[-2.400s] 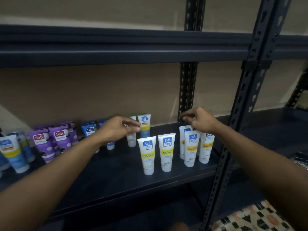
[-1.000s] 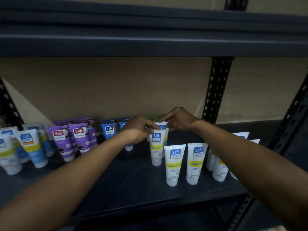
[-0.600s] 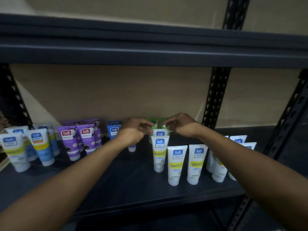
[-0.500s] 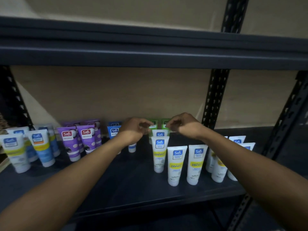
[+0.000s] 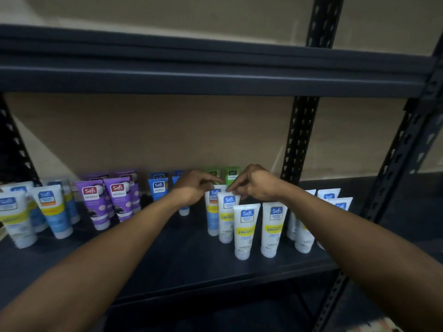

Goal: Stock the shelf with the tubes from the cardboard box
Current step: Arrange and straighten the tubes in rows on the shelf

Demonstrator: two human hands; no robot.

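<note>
Tubes [image 5: 247,231] stand on the shelf [image 5: 182,267] below my hands. My left hand [image 5: 194,188] pinches a blue tube [image 5: 212,221] by its top; my right hand [image 5: 257,185] pinches the white tube [image 5: 226,224] just beside it.

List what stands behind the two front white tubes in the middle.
A third white tube, then a blue-bodied tube, with green tubes at the back. The left hand and right hand hide parts of them.

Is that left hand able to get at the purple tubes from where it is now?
Probably yes. The purple tubes stand upright just left of the left hand, with bare shelf in front leaving the way free. The right hand pinches the white tube.
</note>
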